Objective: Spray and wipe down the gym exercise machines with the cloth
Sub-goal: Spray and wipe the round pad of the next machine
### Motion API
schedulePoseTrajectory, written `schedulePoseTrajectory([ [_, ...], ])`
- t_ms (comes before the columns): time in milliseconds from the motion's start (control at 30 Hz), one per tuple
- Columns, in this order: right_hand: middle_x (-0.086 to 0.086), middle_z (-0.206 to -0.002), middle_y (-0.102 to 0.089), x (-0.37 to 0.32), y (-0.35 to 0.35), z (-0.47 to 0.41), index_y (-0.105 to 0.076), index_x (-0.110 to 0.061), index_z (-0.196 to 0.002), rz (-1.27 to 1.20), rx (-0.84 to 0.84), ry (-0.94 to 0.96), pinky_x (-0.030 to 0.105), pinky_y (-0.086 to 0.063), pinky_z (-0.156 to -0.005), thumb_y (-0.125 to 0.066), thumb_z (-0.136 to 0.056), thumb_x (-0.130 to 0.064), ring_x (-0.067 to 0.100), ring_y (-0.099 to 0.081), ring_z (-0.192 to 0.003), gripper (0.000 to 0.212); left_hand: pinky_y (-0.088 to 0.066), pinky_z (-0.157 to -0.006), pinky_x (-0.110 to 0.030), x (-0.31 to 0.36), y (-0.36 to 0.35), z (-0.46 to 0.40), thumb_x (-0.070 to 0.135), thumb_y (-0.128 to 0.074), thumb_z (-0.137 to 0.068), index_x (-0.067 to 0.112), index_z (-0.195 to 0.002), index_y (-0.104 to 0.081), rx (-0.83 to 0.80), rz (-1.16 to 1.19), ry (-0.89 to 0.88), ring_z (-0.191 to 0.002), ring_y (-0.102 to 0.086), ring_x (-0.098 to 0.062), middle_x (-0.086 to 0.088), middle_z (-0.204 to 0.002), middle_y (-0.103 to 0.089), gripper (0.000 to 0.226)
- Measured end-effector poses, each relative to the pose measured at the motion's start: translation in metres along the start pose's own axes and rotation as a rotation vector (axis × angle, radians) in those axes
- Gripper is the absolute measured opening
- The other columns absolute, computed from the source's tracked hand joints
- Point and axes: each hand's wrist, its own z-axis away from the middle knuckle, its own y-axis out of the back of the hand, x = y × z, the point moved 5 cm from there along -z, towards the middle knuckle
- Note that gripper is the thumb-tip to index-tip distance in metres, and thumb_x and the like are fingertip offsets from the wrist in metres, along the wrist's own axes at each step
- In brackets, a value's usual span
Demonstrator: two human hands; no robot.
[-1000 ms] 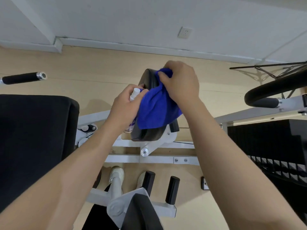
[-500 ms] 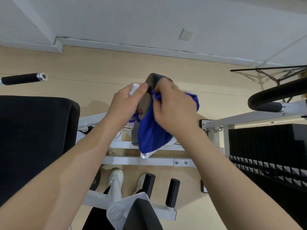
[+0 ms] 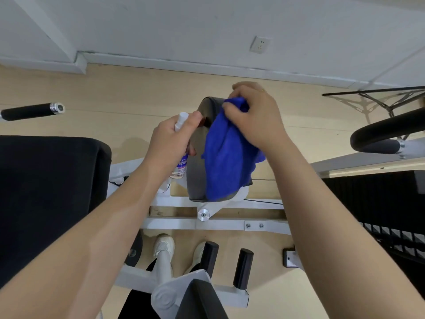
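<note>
A dark padded roller [image 3: 197,166] of a white-framed exercise machine [image 3: 220,223] stands in the middle of the view. A blue cloth [image 3: 226,157] is draped over the pad's right side. My right hand [image 3: 255,116] grips the cloth's upper end and presses it on the top of the pad. My left hand [image 3: 172,139] is closed around a small white spray bottle [image 3: 181,162] with its nozzle up, and its fingertips touch the pad's left edge.
A large black seat pad [image 3: 46,199] fills the left. A black weight stack [image 3: 379,203] and a curved black handle [image 3: 386,132] are at the right. A black grip bar [image 3: 30,111] juts in at far left. Foot pegs [image 3: 242,268] and my shoes are below.
My right hand has slid the cloth up from the pad's middle to its top. The left hand with the bottle stayed at the pad's left side.
</note>
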Motion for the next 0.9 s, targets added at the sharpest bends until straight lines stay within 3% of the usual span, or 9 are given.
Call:
schedulePoseTrajectory([
  [67,-0.004,-0.109,-0.065,0.02,-0.002,-0.012,-0.06,-0.02,-0.085,-0.164,-0.074,-0.185,0.026,-0.044,-0.086,-0.053,-0.086,-0.015,0.014,-0.057,-0.1,0.009,-0.047,-0.064,-0.035,0.0,0.0,-0.002,0.067,-0.047,-0.065,0.008,-0.097,-0.067,-0.015,-0.03,0.001,-0.048,-0.051,-0.016,-0.025,-0.098,-0.068,0.07],
  [133,-0.006,-0.106,-0.067,0.026,-0.008,-0.014,-0.053,-0.027,-0.076,-0.3,-0.115,-0.219,0.032,-0.046,-0.09,-0.049,-0.086,-0.012,0.012,-0.058,-0.101,0.018,-0.046,-0.062,-0.032,0.0,0.0,-0.003,0.066,-0.047,-0.068,0.009,-0.095,-0.068,-0.027,-0.043,-0.007,-0.048,-0.051,-0.016,-0.026,-0.098,-0.068,0.066],
  [233,-0.005,-0.101,-0.069,0.032,-0.009,-0.001,-0.05,-0.026,-0.069,-0.368,-0.096,-0.249,0.033,-0.047,-0.086,-0.049,-0.083,-0.01,0.011,-0.061,-0.101,0.021,-0.044,-0.055,-0.025,0.002,0.001,-0.004,0.058,-0.043,-0.083,0.02,-0.09,-0.07,-0.078,-0.031,-0.01,-0.045,-0.051,-0.016,-0.015,-0.098,-0.071,0.047],
  [300,-0.005,-0.095,-0.071,0.043,-0.004,0.006,-0.05,-0.021,-0.064,-0.415,-0.066,-0.31,0.031,-0.048,-0.083,-0.049,-0.08,-0.007,0.008,-0.063,-0.096,0.022,-0.043,-0.052,-0.024,0.011,0.004,-0.013,0.061,-0.038,-0.079,0.016,-0.083,-0.071,-0.106,-0.045,-0.016,-0.044,-0.05,-0.018,-0.004,-0.09,-0.073,0.056],
  [433,0.003,-0.091,-0.066,0.06,-0.004,0.015,-0.057,-0.021,-0.072,-0.336,-0.043,-0.442,0.03,-0.045,-0.075,-0.051,-0.082,-0.013,0.017,-0.058,-0.085,0.014,-0.038,-0.049,-0.024,0.04,0.008,-0.057,0.055,-0.04,-0.079,0.009,-0.064,-0.064,-0.058,-0.101,-0.098,-0.042,-0.045,-0.018,-0.01,-0.066,-0.065,0.054],
  [500,0.005,-0.09,-0.059,0.071,-0.015,0.025,-0.055,-0.016,-0.087,-0.363,-0.084,-0.644,0.03,-0.042,-0.07,-0.051,-0.086,-0.025,0.02,-0.054,-0.081,0.01,-0.038,-0.049,-0.024,0.046,-0.003,-0.076,0.052,-0.041,-0.078,0.01,-0.067,-0.063,-0.139,-0.21,-0.105,-0.041,-0.045,-0.017,-0.007,-0.067,-0.062,0.048],
  [600,-0.001,-0.07,-0.06,0.082,-0.032,0.045,-0.057,-0.018,-0.078,-0.687,-0.197,-0.99,0.032,-0.045,-0.07,-0.06,-0.082,-0.043,0.019,-0.056,-0.072,0.025,-0.04,-0.052,-0.024,0.041,-0.025,-0.088,0.05,-0.042,-0.081,0.013,-0.079,-0.065,-0.294,-0.332,-0.108,-0.041,-0.047,-0.016,0.004,-0.071,-0.064,0.044],
  [733,0.004,-0.089,-0.073,0.082,-0.035,0.029,-0.07,-0.014,-0.092,-0.857,-0.244,-0.925,0.034,-0.052,-0.087,-0.069,-0.077,-0.048,0.023,-0.068,-0.086,0.037,-0.036,-0.04,-0.016,0.031,-0.035,-0.096,0.047,-0.043,-0.091,0.014,-0.099,-0.066,-0.341,-0.356,-0.09,-0.036,-0.046,-0.013,0.004,-0.035,-0.046,0.041],
  [900,0.001,-0.092,-0.073,0.056,-0.021,-0.028,-0.07,-0.014,-0.096,-0.808,-0.332,-0.611,0.019,-0.055,-0.072,-0.057,-0.089,-0.021,0.014,-0.068,-0.083,0.016,-0.035,-0.038,-0.017,0.026,-0.009,-0.11,0.042,-0.043,-0.073,0.009,-0.099,-0.066,-0.319,-0.249,-0.108,-0.035,-0.045,-0.015,0.005,-0.044,-0.055,0.048],
])
